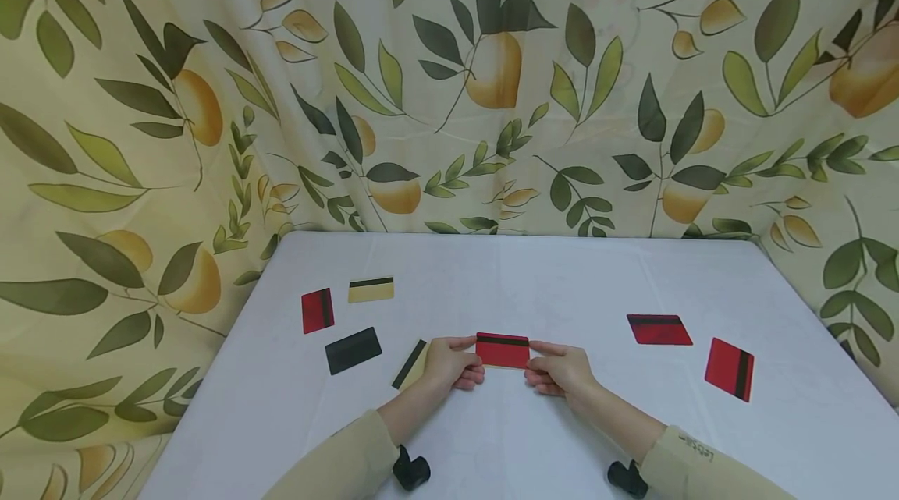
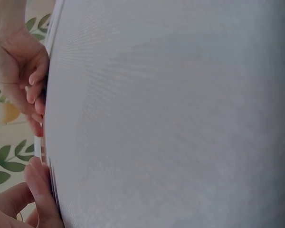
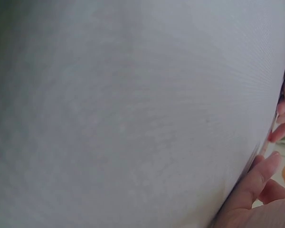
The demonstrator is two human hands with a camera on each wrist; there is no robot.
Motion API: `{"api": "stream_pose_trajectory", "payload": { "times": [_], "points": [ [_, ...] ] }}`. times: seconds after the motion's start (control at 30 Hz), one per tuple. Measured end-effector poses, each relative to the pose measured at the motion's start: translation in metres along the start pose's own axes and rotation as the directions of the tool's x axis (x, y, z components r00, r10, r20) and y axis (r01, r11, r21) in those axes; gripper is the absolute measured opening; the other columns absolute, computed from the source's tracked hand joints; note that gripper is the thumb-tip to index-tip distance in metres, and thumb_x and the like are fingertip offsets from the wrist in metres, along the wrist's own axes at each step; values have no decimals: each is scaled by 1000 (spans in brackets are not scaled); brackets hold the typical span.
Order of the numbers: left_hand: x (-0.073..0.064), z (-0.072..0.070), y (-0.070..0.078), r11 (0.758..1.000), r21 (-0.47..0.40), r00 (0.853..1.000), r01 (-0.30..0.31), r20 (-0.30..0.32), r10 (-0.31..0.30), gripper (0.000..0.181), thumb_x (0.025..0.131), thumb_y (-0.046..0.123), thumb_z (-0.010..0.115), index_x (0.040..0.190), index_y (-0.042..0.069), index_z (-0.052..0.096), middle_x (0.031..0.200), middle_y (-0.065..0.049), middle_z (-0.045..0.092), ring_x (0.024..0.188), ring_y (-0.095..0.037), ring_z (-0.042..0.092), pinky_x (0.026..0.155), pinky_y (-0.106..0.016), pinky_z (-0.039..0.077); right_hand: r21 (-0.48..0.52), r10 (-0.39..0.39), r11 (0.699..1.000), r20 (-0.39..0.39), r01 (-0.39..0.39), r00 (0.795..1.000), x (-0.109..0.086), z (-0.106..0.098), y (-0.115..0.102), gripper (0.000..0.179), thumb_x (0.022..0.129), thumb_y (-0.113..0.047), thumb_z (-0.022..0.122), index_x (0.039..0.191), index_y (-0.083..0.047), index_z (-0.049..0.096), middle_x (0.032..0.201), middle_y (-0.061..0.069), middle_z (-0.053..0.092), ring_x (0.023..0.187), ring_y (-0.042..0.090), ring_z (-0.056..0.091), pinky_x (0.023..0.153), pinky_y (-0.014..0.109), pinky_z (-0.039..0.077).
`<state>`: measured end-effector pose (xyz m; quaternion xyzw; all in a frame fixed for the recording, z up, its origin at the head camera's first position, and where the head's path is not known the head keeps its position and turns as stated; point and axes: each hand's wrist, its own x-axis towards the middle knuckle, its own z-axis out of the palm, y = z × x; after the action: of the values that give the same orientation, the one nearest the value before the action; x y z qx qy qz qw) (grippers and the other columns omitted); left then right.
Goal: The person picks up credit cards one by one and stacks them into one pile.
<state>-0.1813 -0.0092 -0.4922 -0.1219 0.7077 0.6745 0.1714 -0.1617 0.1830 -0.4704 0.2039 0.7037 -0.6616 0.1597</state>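
A red magnetic stripe card with a black band along its top lies at the middle front of the table in the head view. My left hand pinches its left end between thumb and index finger. At the opposite end, my right hand pinches it the same way. A thin gold edge shows below the red card's lower side. Close by my left hand is a gold striped card, partly hidden by that hand. Both wrist views catch the fingers only at the border, with the left hand's thumb seen edge-on.
On the left lie a red card, a gold card and a black card. Two more red cards rest on the right, one level and one turned. A patterned curtain hangs behind the white table.
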Motion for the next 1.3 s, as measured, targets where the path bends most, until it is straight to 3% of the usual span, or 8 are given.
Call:
{"api": "stream_pose_trajectory", "payload": {
  "times": [0.4,0.63,0.83,1.07,1.3],
  "points": [
    [-1,-1,-1,1000,-10,1000,20,-4,-20,36,79,-2,63,115,1,62,62,-10,66,48,-15,63,42,-23,51,12,15,1000,-4,-15,1000,2,-1,2,43,85,-6,61,126,4,51,69,9,67,53,15,64,48,20,51],
    [0,-10,1,990,-128,998,61,9,-60,28,84,9,57,109,-2,61,70,-12,68,55,-17,66,50,-27,55,37,28,999,-25,-27,999,-2,-5,-6,35,88,-13,58,118,5,54,70,5,67,57,12,65,50,18,51],
    [-6,-20,11,977,-199,997,72,37,-65,34,87,16,56,113,-5,58,82,-15,69,67,-23,68,63,-33,57,61,35,998,-15,-34,999,-3,-3,-15,37,89,-18,58,119,4,54,74,5,68,61,14,66,55,21,53],
    [-15,-43,24,976,-215,999,34,20,-30,37,87,11,51,121,-3,54,81,-9,67,67,-20,68,68,-33,56,126,16,992,54,-23,998,-6,5,-24,43,90,-15,57,126,5,48,84,7,67,65,14,67,61,23,55],
    [-16,-77,32,977,-214,1000,11,-7,-13,40,87,10,52,125,-2,51,87,-12,68,78,-26,68,71,-34,56,154,-6,988,113,-11,994,-11,20,-25,41,91,-13,53,127,6,45,94,11,64,73,18,67,71,28,56]
  ]
}}
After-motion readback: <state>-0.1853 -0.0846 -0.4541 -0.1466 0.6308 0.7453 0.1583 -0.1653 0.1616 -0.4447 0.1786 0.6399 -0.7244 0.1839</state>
